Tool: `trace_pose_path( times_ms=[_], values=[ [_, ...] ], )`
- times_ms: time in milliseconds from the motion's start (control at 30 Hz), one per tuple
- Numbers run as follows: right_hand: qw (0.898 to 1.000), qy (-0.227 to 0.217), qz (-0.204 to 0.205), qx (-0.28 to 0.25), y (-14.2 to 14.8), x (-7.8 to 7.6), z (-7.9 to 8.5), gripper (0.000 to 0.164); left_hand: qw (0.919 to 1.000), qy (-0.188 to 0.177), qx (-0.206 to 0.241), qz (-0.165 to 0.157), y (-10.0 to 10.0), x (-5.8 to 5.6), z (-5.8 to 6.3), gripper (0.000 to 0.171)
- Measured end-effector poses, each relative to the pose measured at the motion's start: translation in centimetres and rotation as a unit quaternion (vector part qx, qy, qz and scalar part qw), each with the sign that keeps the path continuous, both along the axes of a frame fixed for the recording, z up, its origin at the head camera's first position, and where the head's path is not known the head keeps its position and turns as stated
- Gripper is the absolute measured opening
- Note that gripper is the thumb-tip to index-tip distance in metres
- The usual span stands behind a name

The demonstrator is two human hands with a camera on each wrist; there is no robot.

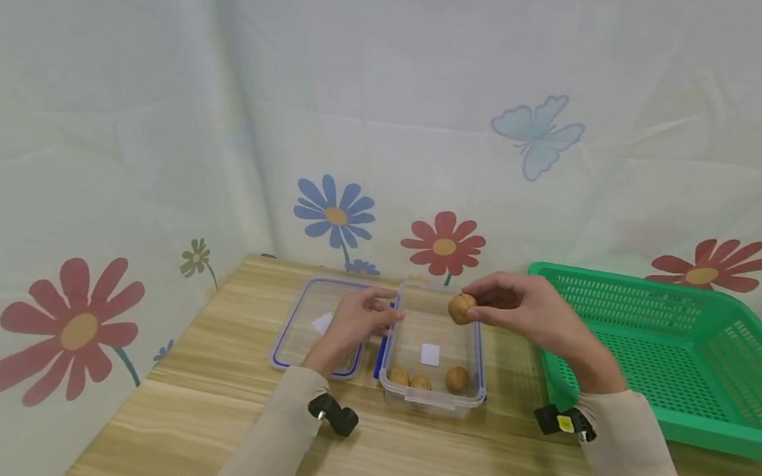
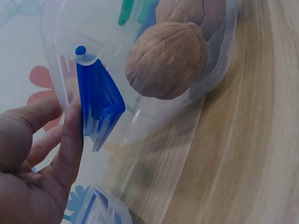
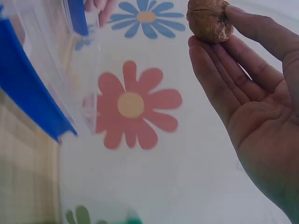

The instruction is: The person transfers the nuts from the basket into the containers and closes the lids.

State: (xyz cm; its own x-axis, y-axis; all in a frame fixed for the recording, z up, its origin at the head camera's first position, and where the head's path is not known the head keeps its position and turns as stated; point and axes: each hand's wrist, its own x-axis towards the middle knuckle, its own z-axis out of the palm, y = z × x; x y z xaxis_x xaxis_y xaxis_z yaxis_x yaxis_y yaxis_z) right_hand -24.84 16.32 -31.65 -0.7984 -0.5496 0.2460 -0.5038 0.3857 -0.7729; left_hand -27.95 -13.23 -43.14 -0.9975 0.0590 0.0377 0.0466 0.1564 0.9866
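Note:
My right hand (image 1: 524, 307) pinches a walnut (image 1: 462, 308) between thumb and fingertips, above the right side of a clear plastic food container (image 1: 480, 352). In the right wrist view the same walnut (image 3: 209, 21) is clear of the container wall. At the container's left side, my left hand (image 1: 356, 323) grips the wall by a hanging blue latch (image 2: 96, 98), one digit showing through the translucent plastic. Three walnuts lie at the container's near end: two close together at the left, one walnut (image 1: 457, 379) at the right. A white paper square (image 1: 430, 355) shows at its bottom.
Left of the container, its clear lid (image 1: 299, 314) with a blue seal lies flat, partly behind my left hand. A green plastic basket (image 1: 710, 437) stands on the right of the wooden table (image 1: 402, 459). A flowered curtain (image 1: 391, 118) hangs behind.

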Motion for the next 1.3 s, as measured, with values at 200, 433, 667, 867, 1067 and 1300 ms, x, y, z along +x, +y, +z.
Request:
trace_pose_path(
  times_ms=[200, 433, 667, 867, 1067, 1300],
  values=[
    [0.999, -0.02, 0.03, -0.026, -1.8, 0.1, -1.4, 0.032, 1.0, 0.0, 0.005, -0.005, 0.1, 0.3, 0.2, 0.048],
    [0.998, -0.038, 0.05, -0.027, -3.2, -0.1, -2.7, 0.03, 1.0, 0.001, 0.007, -0.004, 0.1, 0.5, 0.5, 0.048],
    [0.998, -0.031, 0.062, -0.009, -4.1, -0.4, -4.2, 0.029, 1.0, 0.001, -0.003, 0.0, 0.2, 0.3, 0.4, 0.048],
    [0.996, -0.051, 0.068, 0.006, -4.9, -0.8, -5.7, 0.028, 1.0, -0.003, -0.001, -0.003, 0.1, 0.3, 0.4, 0.048],
    [0.996, -0.048, 0.077, 0.022, -5.9, -1.1, -6.9, 0.021, 1.0, 0.0, -0.005, -0.003, 0.0, 0.2, 0.2, 0.049],
    [0.996, -0.044, 0.075, 0.032, -6.3, -1.4, -7.9, 0.018, 1.0, 0.002, -0.008, 0.0, 0.0, 0.1, 0.1, 0.047]
  ],
)
